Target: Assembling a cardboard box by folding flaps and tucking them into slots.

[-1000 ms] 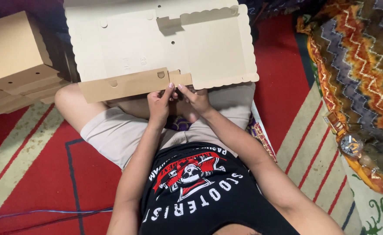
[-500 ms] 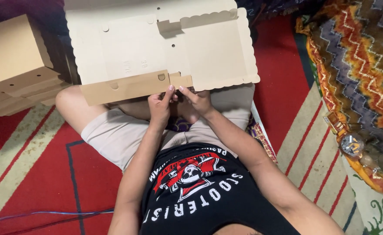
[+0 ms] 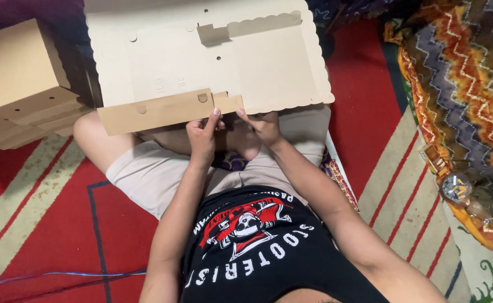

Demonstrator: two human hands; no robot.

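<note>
A flat cardboard box blank (image 3: 213, 62) lies across the person's knees, its brown flap (image 3: 162, 110) folded up. The left hand (image 3: 203, 137) and right hand (image 3: 264, 126) both pinch that flap's end — fingers closed. Around them: red striped carpet (image 3: 50, 224), stacked folded boxes (image 3: 19, 78) at left.

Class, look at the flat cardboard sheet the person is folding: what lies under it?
The flat cardboard sheet rests over the person's crossed legs and the red patterned carpet. The left hand and right hand hold its folded flap. Whatever lies beneath its middle is covered.
</note>
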